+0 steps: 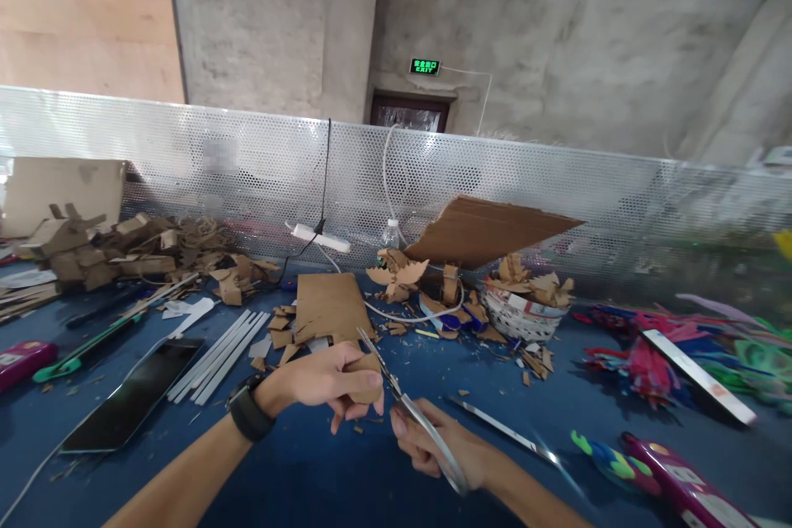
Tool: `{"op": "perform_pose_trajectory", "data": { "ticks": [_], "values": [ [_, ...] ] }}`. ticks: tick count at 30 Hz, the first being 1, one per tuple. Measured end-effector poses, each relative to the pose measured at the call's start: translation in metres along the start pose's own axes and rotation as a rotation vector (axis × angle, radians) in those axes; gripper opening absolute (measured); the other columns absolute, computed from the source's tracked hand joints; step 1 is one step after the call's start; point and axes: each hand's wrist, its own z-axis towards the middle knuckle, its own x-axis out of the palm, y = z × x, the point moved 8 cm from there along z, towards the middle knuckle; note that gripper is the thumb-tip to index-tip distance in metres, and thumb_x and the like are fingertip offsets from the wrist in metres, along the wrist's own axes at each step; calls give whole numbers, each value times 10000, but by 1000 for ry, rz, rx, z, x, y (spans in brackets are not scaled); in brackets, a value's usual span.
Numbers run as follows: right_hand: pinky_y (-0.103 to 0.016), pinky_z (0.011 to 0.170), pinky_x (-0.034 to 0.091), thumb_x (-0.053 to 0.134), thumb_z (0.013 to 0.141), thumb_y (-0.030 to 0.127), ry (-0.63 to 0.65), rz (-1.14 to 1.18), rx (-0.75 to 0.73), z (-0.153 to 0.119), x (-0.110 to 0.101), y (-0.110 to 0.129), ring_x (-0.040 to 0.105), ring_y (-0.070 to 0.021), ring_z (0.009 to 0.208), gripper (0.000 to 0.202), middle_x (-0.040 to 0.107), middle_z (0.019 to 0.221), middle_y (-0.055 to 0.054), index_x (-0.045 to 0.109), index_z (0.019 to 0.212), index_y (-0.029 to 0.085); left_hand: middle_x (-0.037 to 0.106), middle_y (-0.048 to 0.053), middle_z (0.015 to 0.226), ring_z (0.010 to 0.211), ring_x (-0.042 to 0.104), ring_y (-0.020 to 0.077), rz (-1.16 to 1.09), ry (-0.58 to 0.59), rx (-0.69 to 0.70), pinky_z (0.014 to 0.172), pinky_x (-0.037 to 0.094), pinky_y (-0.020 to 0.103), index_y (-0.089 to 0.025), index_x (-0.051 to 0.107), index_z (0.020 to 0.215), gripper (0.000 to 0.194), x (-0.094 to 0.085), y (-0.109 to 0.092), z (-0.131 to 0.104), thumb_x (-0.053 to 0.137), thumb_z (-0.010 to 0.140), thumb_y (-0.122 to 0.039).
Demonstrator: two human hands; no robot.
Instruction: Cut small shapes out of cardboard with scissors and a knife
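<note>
Many scraps (280, 338) litter the blue table (322, 483) beyond the scissors (400, 393), concrete wall (557, 58) behind.

Perforated screen (278, 161) along the far edge of the blue table (297, 483); concrete wall (260, 33) behind; lit exit sign (425, 66) above a door (408, 114); wood panel (87, 33) beyond that edge, at left.

A blue tabletop (297, 470) is the support. Around its middle, a cardboard sheet (331, 305) lies toward eleven o'clock, a basket (523, 318) of scraps stands at two, and pink and green strands (649, 359) spread at three. A purple bottle (686, 478) rests between three and four, a black device (136, 396) at nine, white strips (219, 359) between nine and ten, and heaped cardboard (179, 247) at ten.
</note>
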Motion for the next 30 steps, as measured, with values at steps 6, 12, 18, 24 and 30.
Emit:
{"op": "perform_pose_trajectory", "data": {
  "ticks": [6, 12, 18, 24, 30],
  "values": [
    [-216, 421, 69, 828, 702, 775, 171, 124, -65, -1, 6, 11, 165, -39, 477, 687, 309, 598, 125, 433, 799, 221, 614, -23, 556, 371, 402, 56, -18, 3, 0, 403, 489, 197, -145, 693, 896, 498, 3, -4, -1, 614, 946, -634],
    [-202, 405, 44, 687, 789, 847, 63, 369, -311, -4, -24, 50, 39, -45, 454, 709, 199, 573, 132, 344, 730, 230, 706, 11, 605, 375, 444, 62, -43, 4, 13, 486, 568, 256, -171, 598, 893, 451, 5, -6, -3, 643, 935, -617],
    [-238, 558, 418, 682, 814, 811, -226, 618, -470, -19, -57, 72, 271, -108, 560, 621, 306, 673, 73, 503, 798, 216, 759, 2, 695, 383, 477, 48, -30, -107, 35, 463, 548, 209, -201, 539, 911, 377, -4, -5, -1, 732, 914, -525],
    [-414, 887, 526, 733, 724, 850, -82, 463, -338, -15, -31, 64, 412, -155, 682, 677, 441, 770, 19, 612, 823, 191, 681, -17, 565, 357, 468, 46, 48, -290, 59, 383, 454, 160, -159, 635, 744, 390, -22, -2, -1, 765, 896, -493],
    [-430, 986, 517, 496, 815, 941, 7, 653, -188, -12, -29, 59, 359, -125, 596, 759, 382, 714, 46, 602, 821, 189, 659, -42, 530, 334, 443, 44, 14, -300, 51, 379, 436, 155, -173, 624, 838, 384, -20, -2, -1, 722, 920, -535]
  ]
}}
